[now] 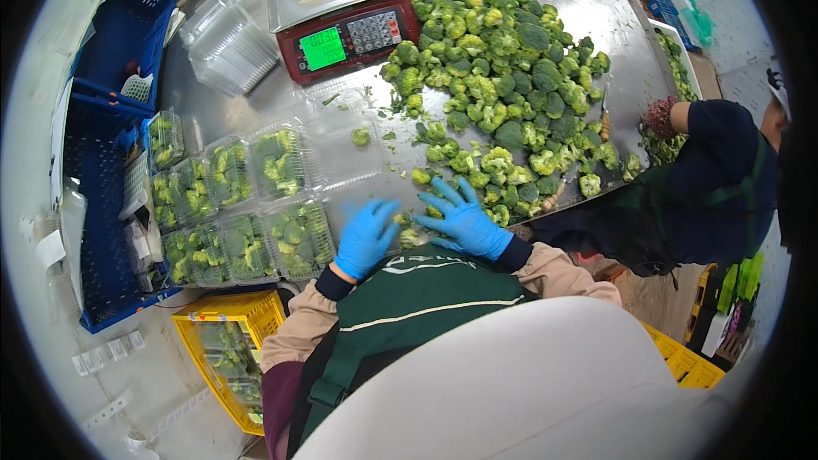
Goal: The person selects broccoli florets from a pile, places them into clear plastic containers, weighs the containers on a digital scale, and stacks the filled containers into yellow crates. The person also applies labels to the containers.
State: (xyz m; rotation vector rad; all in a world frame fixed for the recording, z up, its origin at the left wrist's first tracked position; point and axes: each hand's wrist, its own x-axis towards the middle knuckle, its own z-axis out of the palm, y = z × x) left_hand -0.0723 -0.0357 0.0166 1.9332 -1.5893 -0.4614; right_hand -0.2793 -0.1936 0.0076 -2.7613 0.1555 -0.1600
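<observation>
My left hand, in a blue glove and blurred, is over the near edge of the steel table, its fingers apart and nothing visible in them. Beside it, my right hand spreads its gloved fingers over florets at the near end of a large broccoli pile. A few loose florets lie between the two hands. Ahead of my left hand, an open clear plastic clamshell has a single floret at its upper right. Clamshells filled with broccoli stand in two rows to the left.
A red digital scale with a steel pan stands at the back, beside nested clear clamshells. A wooden-handled knife lies right of the pile. Blue crates line the left; a yellow crate sits below. A co-worker stands at right.
</observation>
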